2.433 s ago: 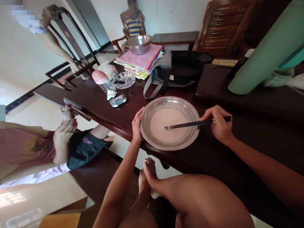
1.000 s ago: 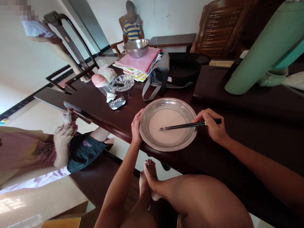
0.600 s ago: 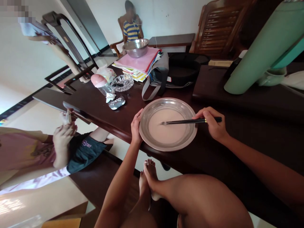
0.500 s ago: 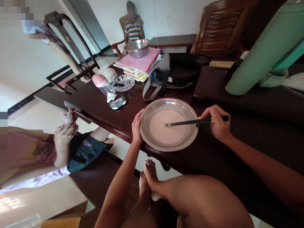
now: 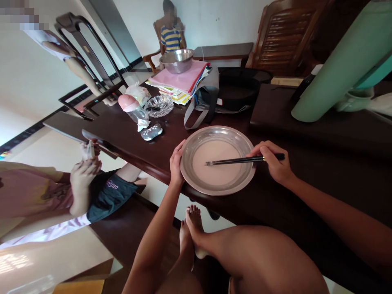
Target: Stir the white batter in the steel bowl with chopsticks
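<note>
A round metal plate [image 5: 243, 177] holding a pale pinkish liquid sits at the near edge of the dark wooden table [image 5: 306, 192]. My left hand [image 5: 175, 161] is closed on the plate's left rim. My right hand [image 5: 275, 162] grips a pair of black chopsticks [image 5: 235, 161] at their back end. The chopstick tips lie in the liquid near the plate's middle left. My bare legs show below the table.
Behind the plate lie a small remote [image 5: 152, 132], a pink-capped bottle [image 5: 130, 105], a glass ashtray [image 5: 159, 105], a grey bag [image 5: 211, 94], stacked books with a steel bowl [image 5: 177, 59], and a green cylinder [image 5: 343, 61]. Another person [image 5: 76, 183] sits at left; one sits far back.
The chopsticks have swept back and forth through the liquid; their tips now point further left than half a second ago. My left hand has stayed on the rim.
</note>
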A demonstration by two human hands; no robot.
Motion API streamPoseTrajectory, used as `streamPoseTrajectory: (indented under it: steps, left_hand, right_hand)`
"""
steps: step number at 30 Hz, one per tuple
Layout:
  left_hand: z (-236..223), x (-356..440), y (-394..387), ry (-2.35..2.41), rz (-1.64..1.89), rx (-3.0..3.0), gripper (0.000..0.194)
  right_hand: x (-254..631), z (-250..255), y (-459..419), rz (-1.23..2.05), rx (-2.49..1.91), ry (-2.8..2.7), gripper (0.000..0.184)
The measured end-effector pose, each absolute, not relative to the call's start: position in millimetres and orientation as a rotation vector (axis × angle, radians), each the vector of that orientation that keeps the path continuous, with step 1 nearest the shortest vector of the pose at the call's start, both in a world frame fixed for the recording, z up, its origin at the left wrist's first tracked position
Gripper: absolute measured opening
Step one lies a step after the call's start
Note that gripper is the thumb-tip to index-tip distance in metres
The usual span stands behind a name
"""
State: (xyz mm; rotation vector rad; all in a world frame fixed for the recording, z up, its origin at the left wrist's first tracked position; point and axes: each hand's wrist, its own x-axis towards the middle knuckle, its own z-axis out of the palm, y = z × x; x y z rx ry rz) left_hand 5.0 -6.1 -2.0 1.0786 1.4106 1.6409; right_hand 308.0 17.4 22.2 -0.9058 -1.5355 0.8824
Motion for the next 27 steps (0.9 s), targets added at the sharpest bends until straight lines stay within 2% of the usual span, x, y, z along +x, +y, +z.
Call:
streamPoseTrajectory:
  steps: [4, 9, 16, 21, 27]
  left_hand:
    - [-1.4, 5.1, -5.6, 1.421, 1.636, 1.075, 0.045]
    - [-1.9, 5.3, -5.2, 1.417, 1.627, 1.060, 0.046]
    - [-1.5, 5.1, -6.1, 1.421, 1.618, 1.083, 0.046]
    - [-2.1, 4.8, -5.2, 1.420, 1.622, 1.087, 0.045]
    - [-1.0, 5.5, -5.9, 1.423, 1.616, 1.068, 0.045]
  right_hand:
    - [309.4, 22.4, 18.7, 0.759, -0.942, -1.489, 0.034]
    - [309.1, 20.2, 17.5, 0.878, -0.883, -1.481, 0.032]
    - [309.5, 20.5, 19.0, 0.816, -0.900, -1.386, 0.034]
    - [308.7, 20.5, 17.0, 0.848, -0.902, -1.581, 0.034]
    - [309.9, 21.4, 18.2, 0.859, -0.897, -1.406, 0.034]
